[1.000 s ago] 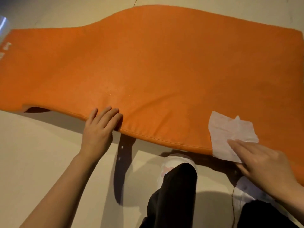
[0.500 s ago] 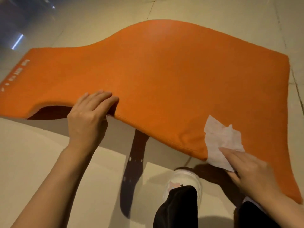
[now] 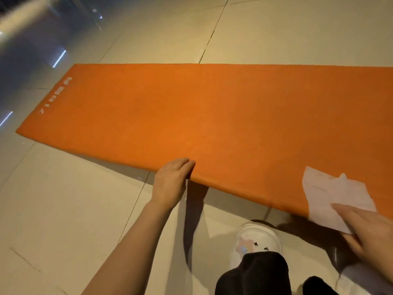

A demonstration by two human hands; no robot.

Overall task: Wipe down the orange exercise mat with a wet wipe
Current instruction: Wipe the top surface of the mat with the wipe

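- The orange exercise mat [image 3: 212,124] was laid along the tiled floor [image 3: 63,209], stretching away from both hands and running out of view past the right one. Its near edge, between the hands, appeared slightly raised, with a shadow cast beneath it.
- The mat surface was seen as an even, finely textured orange with a stitched border along the near edge; white lettering [image 3: 56,95] was printed at the end far beyond the left hand, too blurred to be read.
- The wet wipe [image 3: 331,194] was spread, creased, on the near edge of the mat under the right hand.
- The left hand [image 3: 172,182] was curled over the mat's near edge and gripped it; the right hand [image 3: 368,233] was held with straight fingers pressed flat on the wipe, nothing being clasped.
- The step was judged to be the start of wiping. It would be done well if the edge were kept pinned by the left hand, so the mat could not creep, while the wipe was drawn in long overlapping strokes under a flat palm.
- The wipe was judged likely to bunch if pushed by fingertips alone.
- A white shoe [image 3: 257,241] was seen between the hands, just beside the mat edge.
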